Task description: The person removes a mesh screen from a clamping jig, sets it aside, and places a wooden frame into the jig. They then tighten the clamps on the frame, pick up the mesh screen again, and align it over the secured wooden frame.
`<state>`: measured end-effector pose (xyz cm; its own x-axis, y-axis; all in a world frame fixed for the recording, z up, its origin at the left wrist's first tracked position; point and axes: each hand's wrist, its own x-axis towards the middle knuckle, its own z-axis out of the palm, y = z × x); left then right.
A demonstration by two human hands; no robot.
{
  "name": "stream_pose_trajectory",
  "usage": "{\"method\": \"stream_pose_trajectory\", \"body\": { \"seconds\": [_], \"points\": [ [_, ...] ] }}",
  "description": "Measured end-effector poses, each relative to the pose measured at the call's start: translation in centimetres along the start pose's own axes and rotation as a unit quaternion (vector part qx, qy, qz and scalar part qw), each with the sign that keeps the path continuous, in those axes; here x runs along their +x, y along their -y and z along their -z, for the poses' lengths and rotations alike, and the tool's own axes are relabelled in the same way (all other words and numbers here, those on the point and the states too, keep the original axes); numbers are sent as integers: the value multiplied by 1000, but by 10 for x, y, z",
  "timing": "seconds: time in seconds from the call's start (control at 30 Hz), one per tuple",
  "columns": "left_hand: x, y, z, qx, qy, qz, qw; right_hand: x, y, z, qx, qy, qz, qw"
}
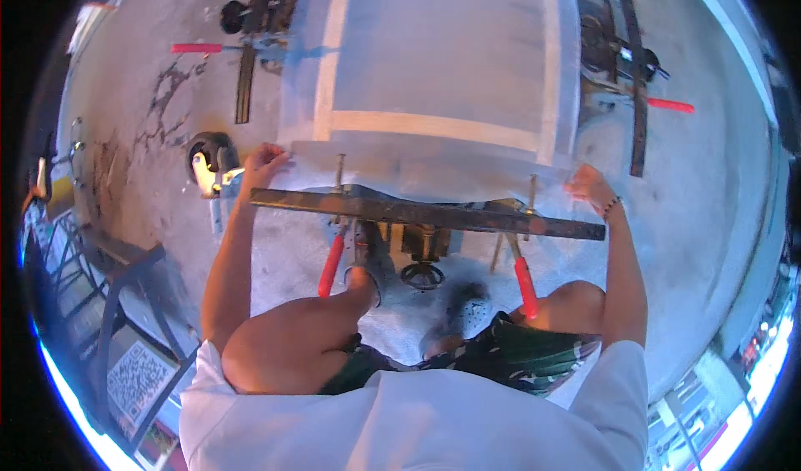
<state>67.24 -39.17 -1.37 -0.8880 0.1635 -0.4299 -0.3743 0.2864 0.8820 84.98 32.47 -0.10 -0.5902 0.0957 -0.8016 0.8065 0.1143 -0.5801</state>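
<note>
A translucent whitish sheet (442,70) lies over a pale wooden frame (434,126), its near edge hanging beyond the frame toward me. My left hand (267,164) is closed on the sheet's near left corner. At the near right corner, my right hand (591,187) pinches the same edge, a dark beaded band on its wrist. Between my forearms, just below the sheet's edge, runs a long dark metal bar (425,213). Two clamps with red handles, a left handle (332,266) and a right handle (525,287), stick out from the bar toward my knees.
A similar bar (245,79) with a red handle (197,48) stands along the left side; another bar (639,129) stands on the right. A handwheel (422,276) sits between my feet. A caster wheel (210,161) is left of my hand, and a dark metal rack (117,279) stands further left.
</note>
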Motion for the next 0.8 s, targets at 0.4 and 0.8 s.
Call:
{"method": "stream_pose_trajectory", "body": {
  "seconds": [0.4,0.8],
  "points": [
    [-1,14,0,71,-12,0,997,11,-47,29,-193,-4,154,969],
    [-1,2,-5,33,5,-1,999,-9,-5,5,0,-18,-6,1000]
  ]
}}
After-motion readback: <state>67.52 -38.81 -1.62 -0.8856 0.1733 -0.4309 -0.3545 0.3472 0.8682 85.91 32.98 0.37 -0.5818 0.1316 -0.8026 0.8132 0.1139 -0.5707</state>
